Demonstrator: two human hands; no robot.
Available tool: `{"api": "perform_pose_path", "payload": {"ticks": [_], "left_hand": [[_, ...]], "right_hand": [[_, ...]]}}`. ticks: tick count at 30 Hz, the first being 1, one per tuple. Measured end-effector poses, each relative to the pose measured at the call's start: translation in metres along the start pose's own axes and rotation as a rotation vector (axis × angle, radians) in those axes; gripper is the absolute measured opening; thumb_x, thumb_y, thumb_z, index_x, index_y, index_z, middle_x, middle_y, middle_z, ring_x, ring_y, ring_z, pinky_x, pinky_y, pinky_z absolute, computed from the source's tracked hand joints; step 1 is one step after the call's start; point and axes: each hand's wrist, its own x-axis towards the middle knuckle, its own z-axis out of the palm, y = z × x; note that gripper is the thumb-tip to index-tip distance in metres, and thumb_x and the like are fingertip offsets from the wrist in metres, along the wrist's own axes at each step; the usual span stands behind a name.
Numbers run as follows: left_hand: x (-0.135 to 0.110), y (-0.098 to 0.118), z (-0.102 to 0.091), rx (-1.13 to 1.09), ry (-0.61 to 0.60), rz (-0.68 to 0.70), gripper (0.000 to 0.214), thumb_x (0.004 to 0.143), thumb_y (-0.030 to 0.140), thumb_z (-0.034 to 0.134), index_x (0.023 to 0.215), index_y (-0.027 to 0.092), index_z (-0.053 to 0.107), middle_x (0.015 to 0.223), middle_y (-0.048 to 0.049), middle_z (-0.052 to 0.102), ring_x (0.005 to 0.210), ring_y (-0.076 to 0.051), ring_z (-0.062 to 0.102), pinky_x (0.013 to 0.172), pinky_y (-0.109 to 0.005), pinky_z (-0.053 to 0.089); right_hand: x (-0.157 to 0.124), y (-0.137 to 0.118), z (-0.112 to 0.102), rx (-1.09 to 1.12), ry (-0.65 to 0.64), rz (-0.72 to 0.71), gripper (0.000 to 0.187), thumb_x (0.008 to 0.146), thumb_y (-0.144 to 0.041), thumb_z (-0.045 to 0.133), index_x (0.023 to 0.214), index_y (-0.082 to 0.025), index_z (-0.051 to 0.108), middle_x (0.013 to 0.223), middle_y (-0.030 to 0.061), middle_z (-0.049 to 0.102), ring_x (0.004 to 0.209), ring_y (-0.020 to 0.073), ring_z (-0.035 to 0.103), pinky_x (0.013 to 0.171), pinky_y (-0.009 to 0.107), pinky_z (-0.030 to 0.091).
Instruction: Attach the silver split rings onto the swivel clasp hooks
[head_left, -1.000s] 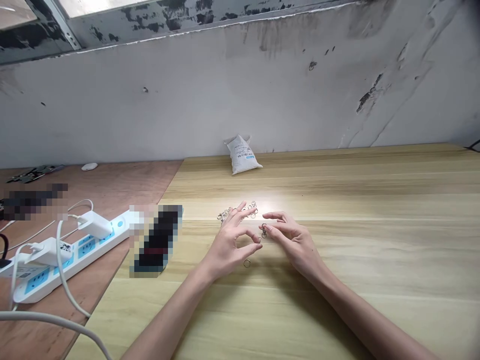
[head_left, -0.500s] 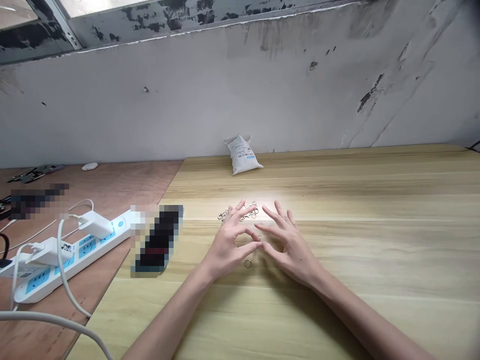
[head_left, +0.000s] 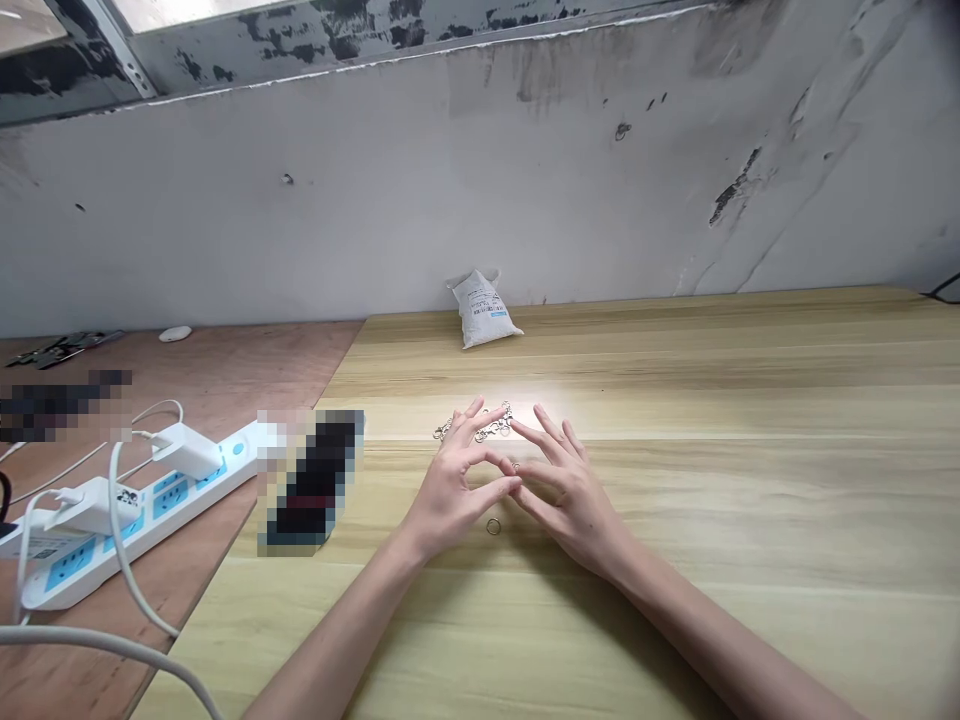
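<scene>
My left hand pinches a small metal piece between thumb and index finger, its other fingers spread. Only the upper end of that piece shows, like a small loop or clasp; the fingertips hide the rest. My right hand meets it from the other side, with thumb and index fingertips closed at the same piece and its other fingers raised. On the table just below the fingertips lies a metal split ring. Behind my left hand, partly covered by its fingers, is a pile of small metal clasps and rings.
A white labelled plastic packet stands near the wall. Left of my hands lies a dark blurred-out object. A white power strip with chargers and cables runs along the brown table. The light wood table lies under my arms.
My right index finger has come down from above to the small metal piece beside the thumb. My left hand keeps its pinch. The view has shifted slightly.
</scene>
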Motion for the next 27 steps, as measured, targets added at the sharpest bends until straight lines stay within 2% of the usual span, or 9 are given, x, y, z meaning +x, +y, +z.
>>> {"api": "perform_pose_path", "payload": {"ticks": [4,9,13,16,22,27], "left_hand": [[0.0,-0.001,0.002,0.035,0.004,0.031,0.006,0.087,0.026,0.066,0.082,0.023,0.068,0.148,-0.0003,0.046,0.149,-0.025,0.021,0.123,-0.055,0.008],[0.0,-0.003,0.002,0.1,0.035,0.052,0.006,0.087,0.024,0.065,0.082,0.022,0.068,0.148,-0.0015,0.047,0.148,-0.026,0.022,0.123,-0.056,0.006],[0.0,-0.008,0.002,0.084,0.062,-0.007,0.007,0.085,0.029,0.067,0.086,0.023,0.068,0.147,-0.0023,0.048,0.148,-0.026,0.023,0.122,-0.057,0.007],[0.0,-0.012,0.0,0.055,0.048,-0.06,0.019,0.082,0.036,0.072,0.097,0.026,0.07,0.147,-0.0026,0.048,0.148,-0.026,0.023,0.122,-0.056,0.009],[0.001,-0.01,-0.005,-0.016,-0.03,-0.094,0.011,0.08,0.037,0.073,0.08,0.025,0.072,0.148,0.0006,0.047,0.148,-0.026,0.024,0.122,-0.058,0.005],[0.003,-0.012,-0.012,0.02,-0.046,-0.079,0.011,0.083,0.035,0.07,0.078,0.025,0.072,0.149,0.002,0.045,0.147,-0.027,0.025,0.121,-0.062,0.004]], "right_hand": [[0.0,0.0,0.0,-0.021,-0.001,0.001,0.019,0.093,-0.025,0.052,0.097,-0.027,0.071,0.146,0.0043,0.048,0.148,0.0301,0.018,0.114,0.067,0.016],[0.0,-0.003,-0.003,-0.089,-0.033,-0.035,0.024,0.095,-0.024,0.05,0.107,-0.03,0.069,0.149,0.0035,0.045,0.148,0.0296,0.016,0.115,0.066,0.017],[0.0,-0.004,-0.004,-0.141,-0.022,-0.061,0.024,0.097,-0.024,0.048,0.109,-0.029,0.068,0.147,0.005,0.046,0.148,0.0293,0.018,0.115,0.064,0.02],[0.0,-0.004,-0.005,-0.172,-0.005,-0.084,0.022,0.096,-0.024,0.049,0.105,-0.028,0.069,0.147,0.0055,0.047,0.148,0.0292,0.019,0.115,0.063,0.02],[-0.001,-0.001,-0.003,-0.161,0.024,-0.101,0.02,0.096,-0.026,0.051,0.1,-0.029,0.071,0.142,0.0048,0.052,0.145,0.0285,0.026,0.114,0.062,0.021],[0.001,0.001,-0.009,-0.063,-0.055,-0.045,0.021,0.097,-0.028,0.049,0.096,-0.028,0.071,0.138,0.0032,0.055,0.145,0.0271,0.026,0.115,0.062,0.02]]}}
